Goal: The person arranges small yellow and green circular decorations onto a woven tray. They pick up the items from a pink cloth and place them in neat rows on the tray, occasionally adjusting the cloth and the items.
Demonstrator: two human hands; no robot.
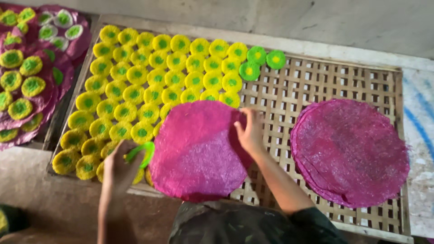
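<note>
My right hand (250, 131) grips the right edge of a round pink sheet (199, 149) that lies over the woven bamboo rack (316, 86). My left hand (120, 165) holds a small green tool (141, 151) just left of that sheet, above the near rows of small yellow discs with green centres (149, 77). These discs cover the left half of the rack in several rows. Three green discs with yellow centres (260, 61) sit at the end of the top rows. A stack of pink round sheets (350, 151) rests on the right side of the rack.
At far left another rack (63, 113) holds pink sheets (68, 49) topped with yellow-green and white-green discs. A grey wall (316, 22) runs along the back. A white surface with blue streaks (420, 122) lies at right. The concrete floor (45, 199) is below.
</note>
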